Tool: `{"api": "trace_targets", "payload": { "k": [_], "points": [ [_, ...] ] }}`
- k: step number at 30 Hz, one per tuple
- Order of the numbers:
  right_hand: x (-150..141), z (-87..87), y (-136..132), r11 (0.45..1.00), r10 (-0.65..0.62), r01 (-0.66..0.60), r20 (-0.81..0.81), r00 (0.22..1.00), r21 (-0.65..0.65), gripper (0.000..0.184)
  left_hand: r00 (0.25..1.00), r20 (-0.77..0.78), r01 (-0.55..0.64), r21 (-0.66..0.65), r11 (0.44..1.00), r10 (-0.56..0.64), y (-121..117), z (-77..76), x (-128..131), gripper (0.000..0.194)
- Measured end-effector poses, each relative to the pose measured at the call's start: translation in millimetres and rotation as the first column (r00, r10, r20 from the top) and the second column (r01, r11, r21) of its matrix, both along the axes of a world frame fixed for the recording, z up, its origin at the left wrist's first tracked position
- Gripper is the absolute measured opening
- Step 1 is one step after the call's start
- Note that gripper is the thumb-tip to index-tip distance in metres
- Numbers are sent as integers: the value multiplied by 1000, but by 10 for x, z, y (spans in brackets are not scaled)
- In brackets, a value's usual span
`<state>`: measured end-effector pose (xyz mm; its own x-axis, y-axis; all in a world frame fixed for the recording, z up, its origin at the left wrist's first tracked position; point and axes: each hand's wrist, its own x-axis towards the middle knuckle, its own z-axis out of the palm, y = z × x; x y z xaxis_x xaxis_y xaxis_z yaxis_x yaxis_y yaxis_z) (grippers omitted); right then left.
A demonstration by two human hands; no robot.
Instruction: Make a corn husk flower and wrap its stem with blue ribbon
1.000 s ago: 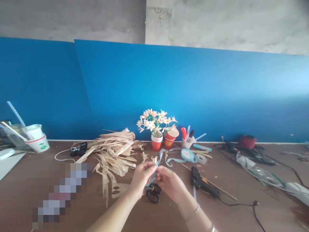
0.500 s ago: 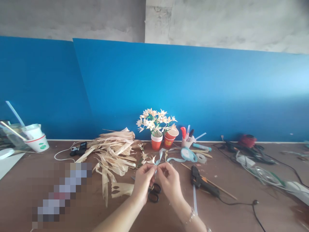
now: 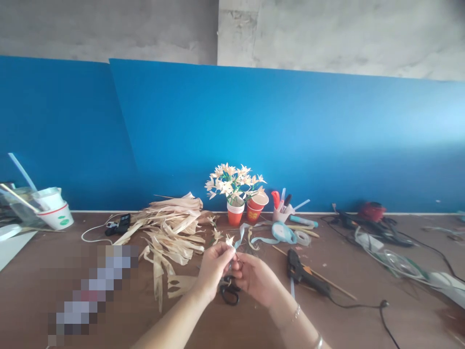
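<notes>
My left hand is closed in a pinch on a small cream flower, whose petals stick up above the thumb and forefinger. Right beside it, my right hand has its fingers curled and pinched just under the flower; what lies between them is too small and hidden to make out. A light blue ribbon runs behind the fingertips, and a roll of that ribbon lies farther right. Below the hands, black-handled scissors lie partly covered on the table. A cut piece of husk lies left of them.
A heap of dried husks spreads at left. Finished flowers stand in stacked paper cups by the blue partition. A black glue gun with a cord lies right, near a pen cup. Cables trail farther right.
My right hand has turned, its fingers now curling below the left fingertips, with the wrist swung right. The flower in my left hand has shifted slightly left and stands more upright.
</notes>
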<state>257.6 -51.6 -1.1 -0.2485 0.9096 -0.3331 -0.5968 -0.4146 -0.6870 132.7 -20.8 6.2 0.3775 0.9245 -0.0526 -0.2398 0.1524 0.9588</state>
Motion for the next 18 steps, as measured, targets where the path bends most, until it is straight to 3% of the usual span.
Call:
{"api": "trace_targets", "payload": {
  "k": [4,11,15,18],
  "points": [
    [46,-57,-2,999,40,-45,-171,984,-25,12,999,26,30,14,999,-30,7,5,-26,30],
    [51,-74,-6,999,42,-45,-222,974,-10,14,997,59,59,-5,998,-59,21,-14,-35,31],
    [14,-21,-7,988,-127,126,5,992,88,21,999,44,21,5,1000,-22,22,-32,-6,30],
    [-25,26,-10,935,-310,236,291,905,263,25,999,20,-47,-27,999,47,13,-48,21,31]
  ]
}}
